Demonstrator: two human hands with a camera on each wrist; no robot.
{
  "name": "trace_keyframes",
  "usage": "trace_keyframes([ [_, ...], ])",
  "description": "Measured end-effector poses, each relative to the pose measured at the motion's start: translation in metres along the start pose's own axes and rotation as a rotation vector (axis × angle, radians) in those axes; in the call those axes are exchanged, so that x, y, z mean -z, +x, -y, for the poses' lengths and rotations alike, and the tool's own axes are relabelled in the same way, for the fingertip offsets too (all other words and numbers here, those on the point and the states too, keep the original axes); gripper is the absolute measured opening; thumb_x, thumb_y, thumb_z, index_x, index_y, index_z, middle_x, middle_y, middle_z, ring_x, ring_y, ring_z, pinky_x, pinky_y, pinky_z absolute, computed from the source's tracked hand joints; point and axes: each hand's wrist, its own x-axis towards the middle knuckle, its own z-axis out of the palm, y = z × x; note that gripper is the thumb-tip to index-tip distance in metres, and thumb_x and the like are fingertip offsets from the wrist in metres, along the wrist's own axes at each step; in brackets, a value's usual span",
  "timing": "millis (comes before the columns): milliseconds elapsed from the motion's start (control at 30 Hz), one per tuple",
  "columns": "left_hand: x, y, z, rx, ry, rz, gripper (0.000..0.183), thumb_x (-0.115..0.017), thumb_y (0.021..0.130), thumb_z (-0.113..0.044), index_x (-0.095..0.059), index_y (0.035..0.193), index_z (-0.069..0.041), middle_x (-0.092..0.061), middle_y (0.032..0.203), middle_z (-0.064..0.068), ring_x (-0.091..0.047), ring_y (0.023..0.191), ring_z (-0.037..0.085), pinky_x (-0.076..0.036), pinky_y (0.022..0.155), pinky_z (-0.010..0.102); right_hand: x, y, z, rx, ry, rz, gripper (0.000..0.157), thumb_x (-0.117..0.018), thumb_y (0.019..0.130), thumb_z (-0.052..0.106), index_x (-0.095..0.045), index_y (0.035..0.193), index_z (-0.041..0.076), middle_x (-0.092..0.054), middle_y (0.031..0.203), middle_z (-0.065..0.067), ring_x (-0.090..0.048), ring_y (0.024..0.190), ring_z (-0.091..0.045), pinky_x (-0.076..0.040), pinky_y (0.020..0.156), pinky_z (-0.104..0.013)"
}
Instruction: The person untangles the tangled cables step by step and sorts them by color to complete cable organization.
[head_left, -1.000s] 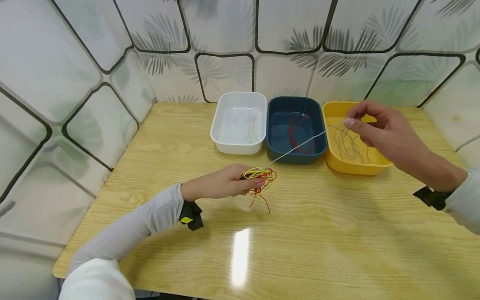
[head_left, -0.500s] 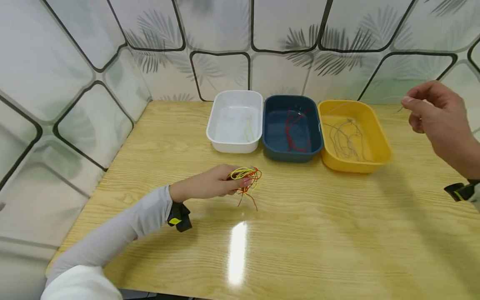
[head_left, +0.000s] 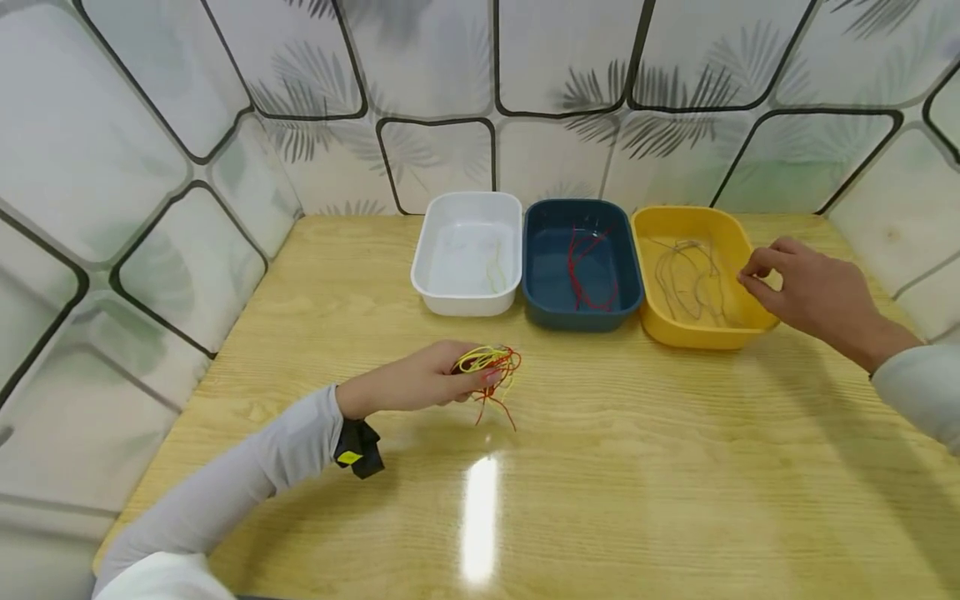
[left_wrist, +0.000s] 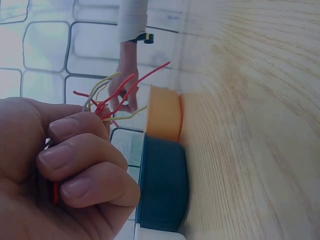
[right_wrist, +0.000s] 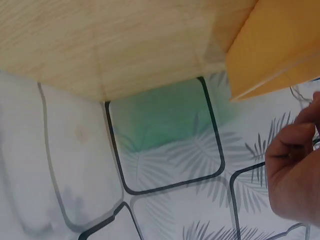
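Observation:
My left hand (head_left: 427,379) grips a tangled bundle of red and yellow wires (head_left: 489,360) over the middle of the table. In the left wrist view the fingers curl round it, and red, yellow and grey wire ends (left_wrist: 120,93) stick out past the thumb. At the right rim of the yellow bin (head_left: 708,336), my right hand (head_left: 817,292) has thumb and forefinger pinched together. A thin pale wire (right_wrist: 299,95) shows by its fingertips in the right wrist view; most of it is hidden. Loose greyish wires (head_left: 692,283) lie in the yellow bin.
Left of the yellow bin stands a dark blue bin (head_left: 573,319) with red wires (head_left: 576,271) inside. Beside that, a white bin (head_left: 465,305) holds a thin yellow wire (head_left: 495,268). All stand on the wooden table (head_left: 637,475) near the patterned back wall (head_left: 438,158).
My right hand pulled a pale wire out of the left hand's bundle, swung far right, then came back left and down to the yellow bin. The left hand shifted slightly left, still gripping the bundle.

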Motion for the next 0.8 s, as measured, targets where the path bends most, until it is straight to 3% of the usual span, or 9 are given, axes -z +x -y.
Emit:
trace_keyframes([
  [167, -0.001, -0.002, 0.003, 0.01, -0.001, -0.006, 0.023, -0.049, 0.096, -0.034, -0.05, 0.086, -0.012, -0.039, 0.06, 0.002, -0.033, 0.048, 0.016, -0.028, 0.045, 0.029, -0.005, 0.005, 0.005, -0.067, 0.07, 0.277, 0.029, -0.057, 0.087, 0.047, -0.065, 0.096, 0.021, -0.058, 0.095, 0.0, -0.048, 0.056, -0.011, -0.039, 0.047, -0.032],
  [333, -0.001, -0.001, 0.004, 0.007, 0.012, 0.01, 0.025, -0.048, 0.095, -0.036, -0.051, 0.088, -0.012, -0.039, 0.06, 0.002, -0.034, 0.048, 0.015, -0.029, 0.045, 0.028, -0.006, 0.009, 0.011, -0.102, 0.116, 0.381, 0.032, -0.06, 0.084, 0.05, -0.069, 0.099, 0.024, -0.064, 0.099, 0.0, -0.051, 0.061, -0.011, -0.04, 0.05, -0.032],
  [467, 0.0, -0.002, 0.003, 0.005, 0.02, 0.022, 0.024, -0.048, 0.096, -0.035, -0.051, 0.09, -0.013, -0.04, 0.061, 0.001, -0.035, 0.05, 0.015, -0.029, 0.047, 0.028, -0.003, 0.012, 0.016, -0.067, 0.101, 0.39, 0.028, -0.06, 0.085, 0.047, -0.07, 0.098, 0.024, -0.066, 0.093, 0.002, -0.051, 0.063, -0.011, -0.04, 0.051, -0.032],
  [633, 0.002, -0.004, -0.001, 0.02, 0.014, 0.005, 0.026, -0.049, 0.095, -0.037, -0.051, 0.088, -0.012, -0.039, 0.062, 0.001, -0.034, 0.051, 0.016, -0.029, 0.048, 0.028, 0.008, 0.02, 0.034, -0.059, 0.102, 0.344, 0.041, -0.053, 0.085, 0.058, -0.068, 0.099, 0.022, -0.065, 0.093, 0.002, -0.05, 0.062, -0.012, -0.04, 0.051, -0.032],
  [700, 0.003, -0.003, -0.001, 0.016, 0.015, 0.003, 0.027, -0.049, 0.095, -0.038, -0.051, 0.088, -0.012, -0.039, 0.061, 0.001, -0.034, 0.051, 0.016, -0.029, 0.048, 0.028, 0.013, 0.022, 0.052, -0.064, 0.127, 0.297, 0.043, -0.05, 0.086, 0.059, -0.067, 0.1, 0.022, -0.064, 0.093, 0.003, -0.049, 0.06, -0.013, -0.039, 0.05, -0.032],
  [800, 0.002, -0.001, -0.002, -0.001, 0.034, 0.006, 0.026, -0.049, 0.094, -0.039, -0.051, 0.087, -0.014, -0.039, 0.061, 0.001, -0.035, 0.051, 0.015, -0.029, 0.049, 0.028, 0.024, 0.022, 0.099, -0.015, 0.187, 0.216, 0.033, -0.052, 0.088, 0.053, -0.065, 0.097, 0.025, -0.06, 0.087, 0.011, -0.046, 0.058, -0.011, -0.039, 0.051, -0.031],
])
